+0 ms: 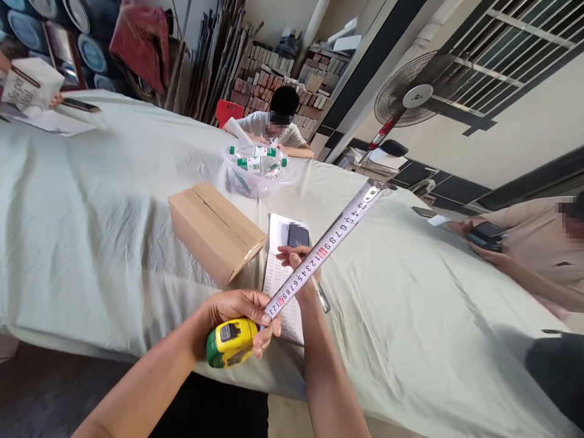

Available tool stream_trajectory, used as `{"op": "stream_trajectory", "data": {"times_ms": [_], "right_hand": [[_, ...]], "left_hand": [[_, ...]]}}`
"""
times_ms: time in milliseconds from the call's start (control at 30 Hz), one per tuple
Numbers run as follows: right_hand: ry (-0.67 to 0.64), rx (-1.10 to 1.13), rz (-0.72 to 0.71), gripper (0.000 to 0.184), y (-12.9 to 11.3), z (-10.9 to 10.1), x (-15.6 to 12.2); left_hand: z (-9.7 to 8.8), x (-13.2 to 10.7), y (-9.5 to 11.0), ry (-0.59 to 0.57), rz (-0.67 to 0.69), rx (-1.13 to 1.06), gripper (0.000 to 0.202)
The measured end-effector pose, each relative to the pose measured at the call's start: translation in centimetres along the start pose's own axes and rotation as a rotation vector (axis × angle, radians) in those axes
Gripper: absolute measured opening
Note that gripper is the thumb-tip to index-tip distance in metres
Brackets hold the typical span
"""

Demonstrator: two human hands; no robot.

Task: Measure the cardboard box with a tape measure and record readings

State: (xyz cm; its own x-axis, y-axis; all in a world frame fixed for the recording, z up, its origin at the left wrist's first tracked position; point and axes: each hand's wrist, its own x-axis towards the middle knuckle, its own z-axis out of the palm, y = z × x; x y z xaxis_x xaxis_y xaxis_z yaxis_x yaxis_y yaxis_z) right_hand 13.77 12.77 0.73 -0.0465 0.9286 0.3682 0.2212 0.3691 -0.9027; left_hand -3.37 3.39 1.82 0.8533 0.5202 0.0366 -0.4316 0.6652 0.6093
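My left hand (241,307) is closed around the base of a tape measure's blade, just past its yellow and green case (233,344). The printed white blade (322,249) is pulled out and slants up to the right, its metal end hook in the air above the table. Behind the blade is my right hand (301,274), partly hidden by it, with fingers apart; whether it touches the blade I cannot tell. A cardboard box (214,228) lies shut to the left. Under my hands are a printed sheet (276,277) and a dark, small item (298,235). A silvery stick-like object (323,297) shows beside my right wrist.
The table has a pale green cloth (114,201). A clear basin (255,182) of plastic bottles stands at the far edge, before a seated person (283,118). Another person (524,243) sits at right holding a dark device (488,236). A standing fan (417,96) is behind.
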Motion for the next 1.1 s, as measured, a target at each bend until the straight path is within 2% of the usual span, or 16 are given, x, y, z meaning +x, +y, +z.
{"op": "stream_trajectory", "data": {"times_ms": [100, 267, 367, 467, 567, 700, 833, 933, 1000, 1100], "right_hand": [[0.085, -0.074, 0.005, 0.027, 0.2, -0.4, -0.6], [0.337, -0.303, 0.051, 0.021, 1.4, -4.3, 0.1], [0.392, -0.395, 0.108, 0.012, 2.6, -6.4, 0.7], [0.381, -0.425, 0.137, 0.009, 3.0, -7.1, 0.9], [0.278, -0.343, 0.073, 0.012, 2.4, -6.2, 0.9], [0.079, -0.208, -0.028, 0.023, 1.3, -3.3, 0.2], [-0.162, -0.184, -0.136, 0.032, 0.6, -1.1, -1.0], [-0.31, -0.19, -0.13, 0.041, 0.2, -0.3, -1.7], [-0.363, -0.175, -0.111, 0.056, 0.0, 0.1, -2.1], [-0.382, -0.146, -0.088, 0.09, -0.3, 1.2, -2.5]], "left_hand": [[0.0, 0.2, -0.2, 0.053, 0.018, 0.008, 0.022], [0.0, 0.7, -0.1, 0.172, 0.026, 0.044, 0.02], [0.2, 1.0, 0.2, 0.245, 0.075, 0.058, 0.017], [0.4, 1.3, 0.3, 0.303, 0.11, 0.056, 0.012], [0.5, 1.4, 0.2, 0.332, 0.112, 0.057, 0.01], [0.4, 1.4, -0.1, 0.323, 0.135, 0.073, 0.01], [0.6, 1.9, -0.9, 0.278, 0.17, 0.096, 0.012], [1.2, 1.5, -2.1, 0.252, 0.193, 0.118, 0.016], [1.7, 0.2, -2.8, 0.235, 0.245, 0.129, 0.016], [2.4, -3.2, -3.0, 0.257, 0.405, 0.148, 0.012]]}}
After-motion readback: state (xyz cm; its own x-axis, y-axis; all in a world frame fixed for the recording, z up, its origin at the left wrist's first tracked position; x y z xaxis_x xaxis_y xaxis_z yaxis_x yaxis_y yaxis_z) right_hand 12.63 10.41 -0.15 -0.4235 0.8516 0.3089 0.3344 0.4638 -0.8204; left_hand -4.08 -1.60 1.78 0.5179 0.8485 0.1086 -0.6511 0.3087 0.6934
